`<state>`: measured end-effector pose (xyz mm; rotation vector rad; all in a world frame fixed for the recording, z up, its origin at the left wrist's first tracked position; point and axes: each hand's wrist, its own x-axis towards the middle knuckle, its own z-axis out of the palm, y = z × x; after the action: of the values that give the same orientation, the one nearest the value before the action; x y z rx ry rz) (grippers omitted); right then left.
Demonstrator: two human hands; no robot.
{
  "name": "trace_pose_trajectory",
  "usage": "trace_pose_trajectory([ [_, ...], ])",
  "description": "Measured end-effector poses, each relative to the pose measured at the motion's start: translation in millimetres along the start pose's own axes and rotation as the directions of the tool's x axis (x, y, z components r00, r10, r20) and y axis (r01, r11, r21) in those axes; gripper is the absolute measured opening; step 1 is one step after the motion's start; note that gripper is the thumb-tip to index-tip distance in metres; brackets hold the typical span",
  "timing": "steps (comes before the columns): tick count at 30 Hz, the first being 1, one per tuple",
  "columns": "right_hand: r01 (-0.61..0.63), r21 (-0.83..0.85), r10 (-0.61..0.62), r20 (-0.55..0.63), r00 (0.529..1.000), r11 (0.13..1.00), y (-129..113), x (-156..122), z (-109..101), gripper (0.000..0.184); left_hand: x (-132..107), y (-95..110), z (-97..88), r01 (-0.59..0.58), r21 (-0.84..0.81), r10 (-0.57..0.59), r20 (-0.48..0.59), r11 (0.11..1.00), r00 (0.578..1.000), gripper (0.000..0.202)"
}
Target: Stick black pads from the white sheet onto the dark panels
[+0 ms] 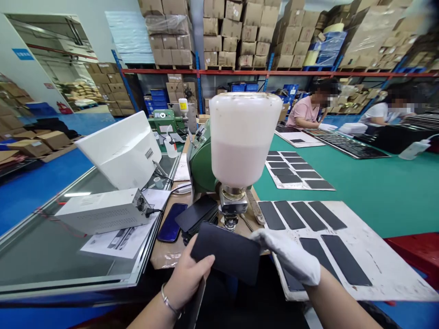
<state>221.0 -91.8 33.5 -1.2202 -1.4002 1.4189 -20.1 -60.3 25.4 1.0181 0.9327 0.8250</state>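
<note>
Head view: hands [197, 269] [288, 253] at dark panel [228, 253], left pinching, right unclear; bottle [245, 116] holds pale liquid [236, 162].

A glossy blue floor [34, 183] runs back to a pale wall [92, 29], where a wide doorway [51, 59] with a blue sign [23, 54] beside it opens onto piled sacks [80, 93]. Across the back, a storage rack [236, 72] with blue posts and red beams carries stacked cardboard boxes [214, 27], with blue bins [158, 97] below. A glass-topped table [20, 262], reflecting a bright strip of light, stands left, and a green-topped table [363, 185] right.
</note>
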Motion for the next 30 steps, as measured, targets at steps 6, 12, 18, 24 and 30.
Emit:
trace_pose_trajectory([
  [6,-0.003,0.078,0.012,-0.105,0.994,0.997,18,-16,-19,0.045,44,23,50.2,0.116,0.034,-0.121,0.312,0.993,0.943,0.014],
  [12,-0.028,0.038,0.037,-0.257,0.966,0.999,-8,-6,-2,0.044,50,29,72.5,0.163,-0.031,-0.152,0.213,0.986,0.965,0.019],
  [18,0.027,0.091,-0.02,-0.077,0.997,0.995,-45,22,47,0.038,27,37,16.3,0.108,-0.008,-0.108,-0.002,0.994,0.994,0.023],
  [24,0.071,-0.073,-0.061,0.126,0.99,0.995,-58,58,80,0.031,-8,45,-35.3,0.048,-0.008,-0.049,-0.159,0.999,0.986,0.032],
  [30,-0.06,-0.191,0.088,0.142,0.986,0.98,-54,61,69,0.027,-12,33,-33.0,-0.008,0.122,0.003,0.046,0.992,0.999,0.024],
])
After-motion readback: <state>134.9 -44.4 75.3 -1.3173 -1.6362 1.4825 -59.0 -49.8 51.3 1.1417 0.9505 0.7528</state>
